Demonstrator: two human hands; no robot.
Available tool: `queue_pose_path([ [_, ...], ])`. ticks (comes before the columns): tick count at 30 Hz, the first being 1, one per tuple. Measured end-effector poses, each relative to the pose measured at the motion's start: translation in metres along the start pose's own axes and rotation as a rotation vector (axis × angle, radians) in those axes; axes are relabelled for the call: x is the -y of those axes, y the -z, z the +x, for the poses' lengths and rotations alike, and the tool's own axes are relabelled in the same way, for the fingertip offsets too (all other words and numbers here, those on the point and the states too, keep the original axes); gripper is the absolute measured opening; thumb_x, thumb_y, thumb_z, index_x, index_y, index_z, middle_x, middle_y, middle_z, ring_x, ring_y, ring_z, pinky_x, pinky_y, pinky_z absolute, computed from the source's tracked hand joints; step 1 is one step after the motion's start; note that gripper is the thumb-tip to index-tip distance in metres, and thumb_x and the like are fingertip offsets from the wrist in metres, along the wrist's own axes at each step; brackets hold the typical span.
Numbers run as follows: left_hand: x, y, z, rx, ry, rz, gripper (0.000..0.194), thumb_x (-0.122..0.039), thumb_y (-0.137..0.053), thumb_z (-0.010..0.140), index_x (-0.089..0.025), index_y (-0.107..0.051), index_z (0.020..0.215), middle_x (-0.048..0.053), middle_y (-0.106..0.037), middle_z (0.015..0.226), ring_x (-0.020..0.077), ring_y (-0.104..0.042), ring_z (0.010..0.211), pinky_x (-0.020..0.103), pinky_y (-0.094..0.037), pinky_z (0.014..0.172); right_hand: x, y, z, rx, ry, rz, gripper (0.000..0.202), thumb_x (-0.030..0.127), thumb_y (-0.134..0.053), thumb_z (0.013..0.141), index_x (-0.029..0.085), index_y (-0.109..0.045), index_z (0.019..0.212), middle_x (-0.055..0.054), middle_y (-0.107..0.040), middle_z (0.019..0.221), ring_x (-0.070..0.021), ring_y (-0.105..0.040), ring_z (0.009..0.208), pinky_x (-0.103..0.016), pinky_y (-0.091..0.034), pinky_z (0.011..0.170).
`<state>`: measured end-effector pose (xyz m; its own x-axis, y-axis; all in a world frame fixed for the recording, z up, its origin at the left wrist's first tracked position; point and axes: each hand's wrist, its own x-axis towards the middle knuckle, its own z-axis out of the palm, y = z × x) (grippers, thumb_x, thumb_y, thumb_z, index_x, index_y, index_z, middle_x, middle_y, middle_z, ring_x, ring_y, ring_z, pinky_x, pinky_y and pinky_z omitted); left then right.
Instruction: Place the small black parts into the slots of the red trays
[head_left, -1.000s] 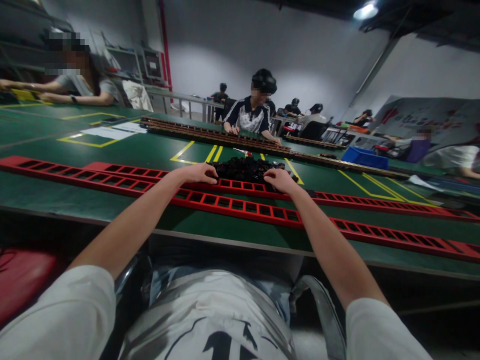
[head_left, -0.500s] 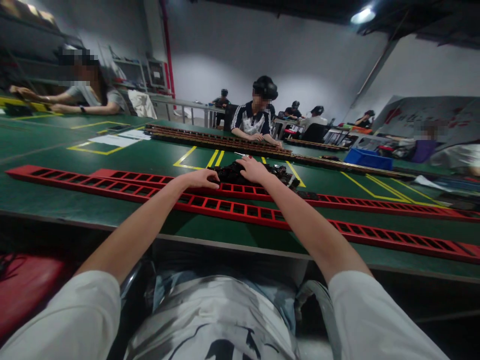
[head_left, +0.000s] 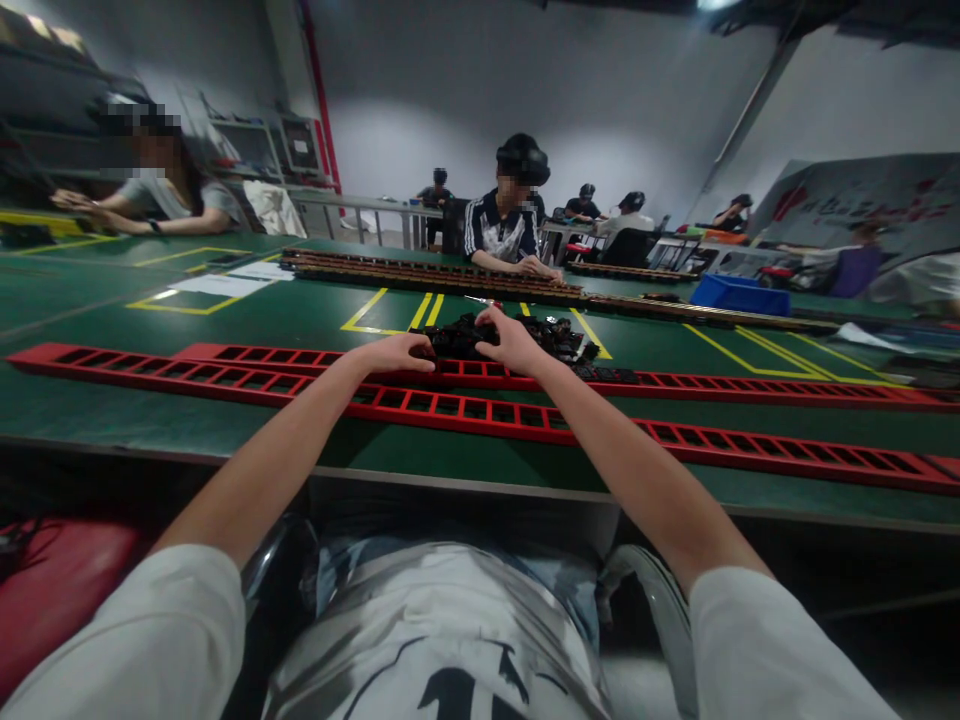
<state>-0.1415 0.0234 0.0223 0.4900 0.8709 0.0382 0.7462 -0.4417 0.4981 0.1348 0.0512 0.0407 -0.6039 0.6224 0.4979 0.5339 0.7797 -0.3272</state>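
Observation:
My left hand (head_left: 405, 353) is curled just above the farther red slotted frame (head_left: 694, 384), near the left end of a heap of small black parts (head_left: 555, 338). Its fingers and thumb bend toward each other; whatever lies between them is too dark to make out. My right hand (head_left: 513, 342) reaches over the heap, thumb and fingers apart around black parts, with no firm hold showing. A nearer red slotted frame (head_left: 442, 405) runs below both forearms. A few flat black pieces (head_left: 611, 375) lie along the farther frame, right of my right hand.
Long brown strips (head_left: 427, 272) lie across the green table (head_left: 247, 420). A co-worker (head_left: 504, 225) sits behind them, another person (head_left: 172, 190) at the left. A blue bin (head_left: 739, 295) stands at the right, white papers (head_left: 225, 280) at the left. A thin tool (head_left: 484, 301) lies behind the heap.
My right hand's fingers and thumb have spread wider over the black parts. My left hand stays in nearly the same place by the frame. The view has shifted slightly.

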Motion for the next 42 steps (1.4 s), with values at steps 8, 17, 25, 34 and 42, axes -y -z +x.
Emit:
queue_pose_path([
  [8,0.001,0.0,0.0,-0.003,0.017,0.04,0.051,-0.06,-0.061,0.076,-0.02,-0.066,0.108,0.005,-0.071,0.111,0.0241,-0.064,0.105,0.034,-0.048,0.094,0.01,-0.014,-0.014,0.092,0.057,-0.073,0.039,0.018,-0.056,0.092,0.015,-0.061,0.131,-0.013,-0.065,0.131,-0.0241,-0.06,0.122,-0.04,-0.043,0.11],
  [17,-0.002,0.0,0.0,0.004,0.016,0.037,0.055,-0.062,-0.06,0.076,-0.02,-0.064,0.111,0.006,-0.071,0.112,0.0243,-0.065,0.103,0.034,-0.048,0.093,0.01,-0.015,-0.013,0.084,0.077,-0.044,0.045,0.012,-0.061,0.085,0.013,-0.062,0.129,-0.014,-0.065,0.132,-0.025,-0.059,0.123,-0.041,-0.043,0.111],
  [25,-0.003,0.002,-0.002,0.002,0.034,0.094,0.055,-0.061,-0.058,0.077,-0.019,-0.065,0.112,0.006,-0.07,0.112,0.0258,-0.063,0.106,0.034,-0.048,0.094,0.011,-0.015,-0.015,0.079,0.064,-0.015,0.05,0.013,-0.065,0.082,0.012,-0.06,0.132,-0.016,-0.065,0.131,-0.026,-0.061,0.119,-0.041,-0.047,0.107],
  [34,-0.002,-0.001,0.001,-0.021,0.029,0.048,0.046,-0.054,-0.044,0.086,-0.019,-0.065,0.108,0.006,-0.069,0.113,0.0229,-0.062,0.104,0.034,-0.047,0.096,0.01,-0.015,-0.015,0.106,0.102,0.01,0.046,0.015,-0.061,0.09,0.017,-0.06,0.136,-0.012,-0.064,0.136,-0.0242,-0.06,0.126,-0.042,-0.044,0.112],
  [42,0.003,0.0,0.004,-0.011,0.029,0.113,0.038,-0.037,-0.046,0.085,-0.021,-0.065,0.113,0.004,-0.068,0.117,0.0215,-0.062,0.104,0.033,-0.047,0.099,0.01,-0.016,-0.013,0.102,0.07,-0.026,0.045,0.02,-0.067,0.088,0.016,-0.064,0.133,-0.013,-0.065,0.134,-0.0257,-0.061,0.125,-0.043,-0.044,0.112],
])
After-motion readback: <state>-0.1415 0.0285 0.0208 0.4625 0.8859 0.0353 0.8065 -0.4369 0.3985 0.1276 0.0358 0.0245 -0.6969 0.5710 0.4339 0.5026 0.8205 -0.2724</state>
